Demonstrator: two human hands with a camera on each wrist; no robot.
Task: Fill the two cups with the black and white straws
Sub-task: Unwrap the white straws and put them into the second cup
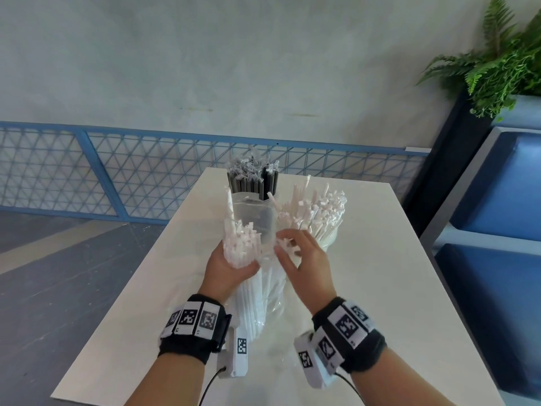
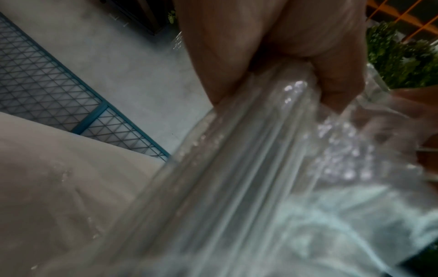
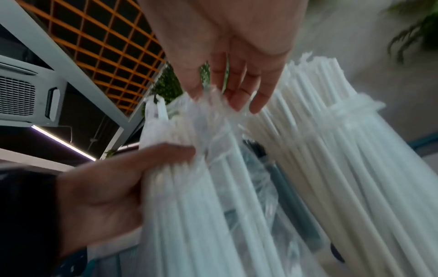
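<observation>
My left hand (image 1: 234, 268) grips a bundle of white straws (image 1: 243, 247) that stands upright on the table inside a clear plastic bag (image 1: 263, 224). In the left wrist view the hand (image 2: 272, 56) is wrapped round the bagged bundle (image 2: 237, 168). The fingers of my right hand (image 1: 288, 244) are nearly straight and touch the crinkled bag top; the right wrist view shows the hand (image 3: 237, 93) on the plastic (image 3: 208, 116). Behind stands a cup full of black straws (image 1: 251, 183). At the right a cup (image 1: 329, 244) holds white straws (image 1: 319, 212).
The pale table (image 1: 380, 288) has bare surface on both sides of the hands. A blue mesh railing (image 1: 87, 171) runs behind it, and a blue seat (image 1: 497, 215) and a potted fern (image 1: 503, 54) stand at the right.
</observation>
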